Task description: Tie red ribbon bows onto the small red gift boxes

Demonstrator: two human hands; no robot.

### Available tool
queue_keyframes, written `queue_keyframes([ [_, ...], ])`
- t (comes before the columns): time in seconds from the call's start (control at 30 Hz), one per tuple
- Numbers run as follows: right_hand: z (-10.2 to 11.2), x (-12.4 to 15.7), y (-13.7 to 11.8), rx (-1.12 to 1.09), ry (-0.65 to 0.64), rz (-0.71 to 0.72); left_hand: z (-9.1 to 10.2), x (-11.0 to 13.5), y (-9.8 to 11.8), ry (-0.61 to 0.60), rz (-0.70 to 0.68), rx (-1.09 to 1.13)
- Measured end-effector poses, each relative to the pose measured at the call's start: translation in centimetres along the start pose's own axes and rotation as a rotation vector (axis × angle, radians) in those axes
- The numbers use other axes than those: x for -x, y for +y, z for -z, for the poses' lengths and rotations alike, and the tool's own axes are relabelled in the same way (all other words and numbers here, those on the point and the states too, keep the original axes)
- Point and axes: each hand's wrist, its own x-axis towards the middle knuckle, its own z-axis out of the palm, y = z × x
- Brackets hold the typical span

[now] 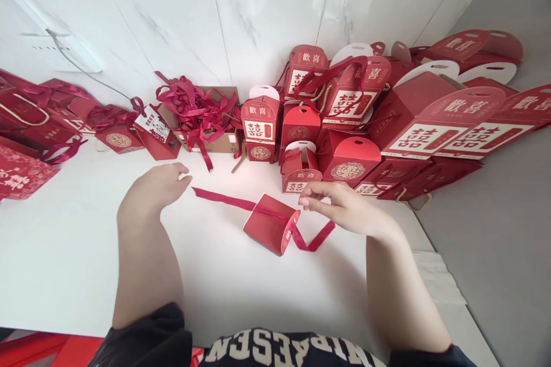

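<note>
A small red gift box (269, 223) lies tilted on the white table in front of me. A dark red ribbon (224, 199) runs across it, one end stretching left and the other bent on the table at its right. My left hand (152, 189) hovers just beyond the ribbon's left end, thumb and fingers slightly apart, holding nothing. Close to the box's upper right edge is my right hand (336, 203). Its fingers are loosely curved with a gap to the thumb, and nothing shows between them.
Behind stands a cardboard box (219, 140) heaped with red ribbons (193, 106). Many red gift boxes (434, 109) are stacked at the right against the wall. Ribboned red boxes (118, 129) and red bags (30, 114) fill the left. A grey cable (86, 71) hangs down the wall.
</note>
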Motion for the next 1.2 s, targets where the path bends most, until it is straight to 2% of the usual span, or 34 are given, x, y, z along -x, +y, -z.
queue_keyframes([
  [0.07, 0.1, 0.6, -0.2, 0.090, -0.124, -0.027, -0.2, 0.3, 1.5, -0.080, -0.067, -0.009],
  [0.2, -0.8, 0.7, -0.5, 0.198, -0.206, -0.097, -1.1, 1.1, 6.4, -0.431, -0.419, 0.114],
  [0.27, -1.3, 0.4, -0.5, 0.238, -0.193, -0.113, -1.8, 1.4, 8.1, -0.584, -0.468, 0.132],
  [0.33, -1.7, 0.0, -0.5, 0.261, -0.170, -0.111, -2.6, 1.4, 9.0, -0.656, -0.465, 0.139],
  [0.43, -2.0, -0.4, -0.5, 0.241, -0.150, -0.082, -3.5, 1.2, 9.2, -0.655, -0.444, 0.127],
  [0.6, -2.4, -0.8, -0.3, 0.092, -0.205, -0.053, -4.0, 1.2, 9.2, -0.666, -0.413, 0.139],
  [0.8, -2.3, -1.0, 0.0, -0.123, -0.234, -0.044, -2.4, 1.1, 8.4, -0.762, -0.485, 0.265],
  [0.93, -2.4, -1.2, 0.5, -0.283, -0.276, -0.133, -1.6, 0.4, 7.0, -0.816, -0.446, 0.347],
  [1.07, -2.8, -1.5, 0.7, -0.230, -0.286, -0.153, -1.7, -0.6, 5.7, -0.800, -0.384, 0.340],
  [1.2, -2.4, -1.5, 0.4, -0.188, -0.294, -0.134, -1.7, -1.1, 4.8, -0.774, -0.417, 0.302],
])
